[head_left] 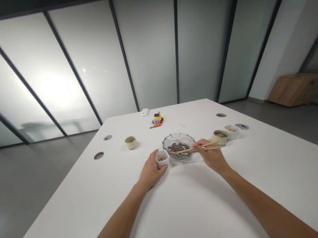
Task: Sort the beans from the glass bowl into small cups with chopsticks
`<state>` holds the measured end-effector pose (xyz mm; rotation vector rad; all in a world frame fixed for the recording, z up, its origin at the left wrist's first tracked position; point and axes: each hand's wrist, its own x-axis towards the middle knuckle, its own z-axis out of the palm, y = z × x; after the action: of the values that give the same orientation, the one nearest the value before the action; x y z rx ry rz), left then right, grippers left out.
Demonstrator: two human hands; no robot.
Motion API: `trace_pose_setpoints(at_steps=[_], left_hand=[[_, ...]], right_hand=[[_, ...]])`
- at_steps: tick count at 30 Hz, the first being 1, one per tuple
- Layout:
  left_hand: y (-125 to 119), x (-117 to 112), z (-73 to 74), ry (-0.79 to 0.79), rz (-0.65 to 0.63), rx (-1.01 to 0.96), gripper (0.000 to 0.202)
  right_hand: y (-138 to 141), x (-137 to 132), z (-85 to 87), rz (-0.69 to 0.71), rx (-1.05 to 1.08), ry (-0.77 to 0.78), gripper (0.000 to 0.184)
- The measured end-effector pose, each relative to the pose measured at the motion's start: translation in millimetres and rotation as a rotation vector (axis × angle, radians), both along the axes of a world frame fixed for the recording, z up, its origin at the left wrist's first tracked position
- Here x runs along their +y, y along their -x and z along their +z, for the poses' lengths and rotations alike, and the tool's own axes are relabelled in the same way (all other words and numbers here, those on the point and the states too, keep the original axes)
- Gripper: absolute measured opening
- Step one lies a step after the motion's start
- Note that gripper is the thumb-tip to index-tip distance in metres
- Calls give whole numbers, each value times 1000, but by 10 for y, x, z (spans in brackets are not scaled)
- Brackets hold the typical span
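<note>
My left hand (152, 170) is wrapped round a small white square cup (163, 163) with a few light pieces inside. Just right of that cup stands a clear glass bowl (176, 137), holding dark seed-like bits and some paler ones. My right hand (211, 155) grips a pair of wooden chopsticks (188, 149), whose tips reach into the bowl near its left side. Whether the tips pinch a piece is too small to tell. Close beyond the right hand are a cream round cup (222, 141) with brownish contents and another white cup (232, 134) with pale contents.
A cream cup (131, 142) stands left of the bowl on the white table (174, 213). Farther back lie a yellow toy vehicle (157, 118), an orange carrot-shaped toy (157, 125) and a white box-like object (144, 112). Round holes (99, 156) pierce the tabletop near both sides.
</note>
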<state>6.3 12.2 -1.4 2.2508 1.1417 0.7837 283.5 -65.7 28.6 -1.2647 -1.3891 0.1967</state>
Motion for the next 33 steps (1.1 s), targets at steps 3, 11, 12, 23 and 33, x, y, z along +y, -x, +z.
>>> trace_pose_setpoints(at_steps=[3,11,12,23,33], left_hand=[[3,-6,7,11,3,3,75],[5,11,-16,-4,9,9,75],[4,16,-22,-10,6,7,75],[-4,28,-53,-12,-1,6,76],[-4,33,-51,-19,2,4,74]], right_hand=[[2,-3,-1,15,-26,-7,59],[-3,-3,-41,49,-20,-22,53],[1,-2,-43,58,-22,-21,53],[70,20,-78,102,4,-64,50],[77,23,-102,89,67,-63,47]])
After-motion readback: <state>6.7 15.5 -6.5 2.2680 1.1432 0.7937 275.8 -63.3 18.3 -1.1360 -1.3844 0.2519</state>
